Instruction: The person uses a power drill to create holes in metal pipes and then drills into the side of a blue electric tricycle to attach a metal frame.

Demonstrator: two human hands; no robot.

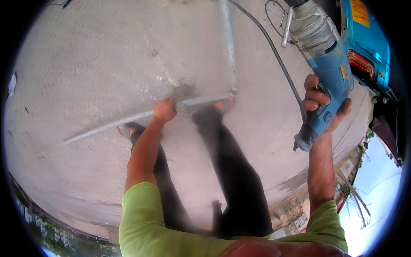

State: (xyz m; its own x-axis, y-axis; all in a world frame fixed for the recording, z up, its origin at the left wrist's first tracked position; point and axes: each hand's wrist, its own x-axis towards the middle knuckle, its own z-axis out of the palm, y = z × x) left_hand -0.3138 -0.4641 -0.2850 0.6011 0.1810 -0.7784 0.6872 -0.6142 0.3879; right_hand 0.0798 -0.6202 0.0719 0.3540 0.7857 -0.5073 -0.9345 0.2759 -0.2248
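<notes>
My right hand (317, 101) is raised at the right and wrapped round the grip of an electric drill (333, 68). The drill has a blue body and a grey metal gear housing, with its front end pointing up and away; the tip is cut off by the picture's edge. Low in front of me, my left hand (165, 110) is closed round a whitish-grey metal bar (201, 101), which crosses my feet. At its right end this bar meets a second metal bar (229, 45) running away from me; how they join is too small to tell.
A dark cable (274, 48) curves past the drill over the concrete ground (98, 73). A teal vehicle (369, 45) with a red tail light stands close at the right. My sandalled feet (125, 129) are by the bar. Buildings and leaning poles (354, 192) show at the lower right.
</notes>
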